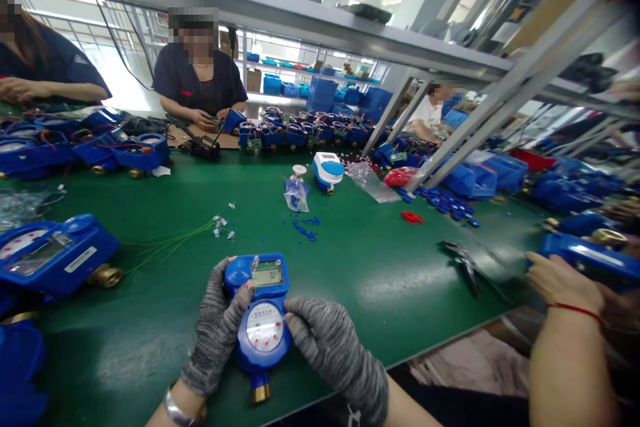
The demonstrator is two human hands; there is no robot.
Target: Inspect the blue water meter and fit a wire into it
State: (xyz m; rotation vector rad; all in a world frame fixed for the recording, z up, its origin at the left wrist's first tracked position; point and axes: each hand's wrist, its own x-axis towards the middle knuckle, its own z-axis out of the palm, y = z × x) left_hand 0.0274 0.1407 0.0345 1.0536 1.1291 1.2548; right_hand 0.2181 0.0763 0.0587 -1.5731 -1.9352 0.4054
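Observation:
A blue water meter [263, 360] with a small lit display, a round white dial and a brass end lies on the green table in front of me. My left hand [214, 330], in a grey fingerless glove, is closed round its left side, thumb beside the display. On the opposite side my gloved right hand [335, 340] pinches at the meter's edge, between display and dial; anything between those fingertips is too small to make out. Beyond the meter, thin green wires with clear seals [218, 227] lie to the left, and small blue pieces [306, 230] are scattered further up.
More blue meters [60, 253] crowd the left side. Pliers [463, 263] lie at right, near a red ring [413, 217] and blue caps [445, 203]. A white-and-blue meter [328, 172] stands behind. A co-worker's hand [565, 283] touches another meter at right. Metal posts rise from the table.

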